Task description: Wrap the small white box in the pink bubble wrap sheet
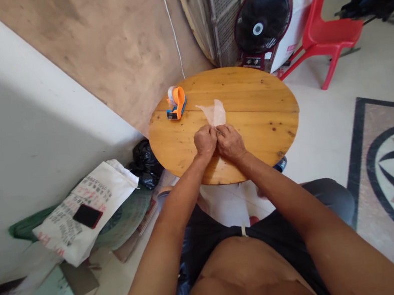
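A thin, pale, translucent sheet (217, 112) stands up from the round wooden table (261, 100), its lower end pinched between my two hands. My left hand (205, 140) is closed on the sheet's near end, knuckles up. Right beside it, my right hand (230, 142) has its fingers closed on the same end, and the two hands meet at the fingertips. What lies under the fingers is hidden. An orange and blue tape dispenser (176, 103) with a roll in it rests near the table's far left edge.
Behind the table are a round dark-faced appliance (262, 19) and a red plastic chair (329, 32). At the left, a phone (87, 216) lies on a white printed sack (112, 183), beside a black plastic bag (146, 164). A wooden board (105, 36) leans on the wall.
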A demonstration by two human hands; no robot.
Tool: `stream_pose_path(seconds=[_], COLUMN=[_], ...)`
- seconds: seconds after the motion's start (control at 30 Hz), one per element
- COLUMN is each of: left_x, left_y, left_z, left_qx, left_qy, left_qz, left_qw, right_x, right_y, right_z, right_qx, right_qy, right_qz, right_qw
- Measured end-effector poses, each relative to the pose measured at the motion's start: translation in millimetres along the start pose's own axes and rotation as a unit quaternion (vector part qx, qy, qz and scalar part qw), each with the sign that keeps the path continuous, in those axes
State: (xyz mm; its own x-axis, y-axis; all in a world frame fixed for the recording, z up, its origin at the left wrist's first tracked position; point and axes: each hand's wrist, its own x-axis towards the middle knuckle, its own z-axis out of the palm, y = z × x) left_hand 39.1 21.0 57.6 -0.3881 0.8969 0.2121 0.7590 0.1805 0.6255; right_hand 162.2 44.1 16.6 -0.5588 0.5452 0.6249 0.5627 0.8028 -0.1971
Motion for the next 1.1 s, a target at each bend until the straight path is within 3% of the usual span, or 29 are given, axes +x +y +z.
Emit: stream_pose_path(seconds=[0.4, 0.7, 0.8, 0.97, 1.1], left_x=[-1.7, 0.8, 3.8, 11.0, 15.1], left_y=[4.1, -3.5, -6.0, -5.9, -7.1], left_z=[-3.5, -3.6, -11.1, -27.9, -30.2], left_qx=[0.054, -0.054, -0.146, -0.275, -0.299], left_qy=[-0.021, -0.029, -0.068, -0.182, -0.212], left_qz=[0.033, 0.070, 0.058, -0.055, -0.053], left_qw=[0.998, 0.996, 0.985, 0.942, 0.929], right_x=[-0.5, -0.2, 1.1, 1.7, -0.2], right_y=[-3.8, -1.3, -3.4, -5.8, -4.2], right_z=[-3.8, -1.5, -5.6, -10.1, -8.5], right_qx=[-0.049, -0.064, -0.065, -0.046, -0.040], right_qy=[0.018, 0.007, -0.001, -0.005, 0.006], right_qz=[0.034, -0.008, -0.007, -0.003, -0.001], right_qw=[0.998, 0.998, 0.998, 0.999, 0.999])
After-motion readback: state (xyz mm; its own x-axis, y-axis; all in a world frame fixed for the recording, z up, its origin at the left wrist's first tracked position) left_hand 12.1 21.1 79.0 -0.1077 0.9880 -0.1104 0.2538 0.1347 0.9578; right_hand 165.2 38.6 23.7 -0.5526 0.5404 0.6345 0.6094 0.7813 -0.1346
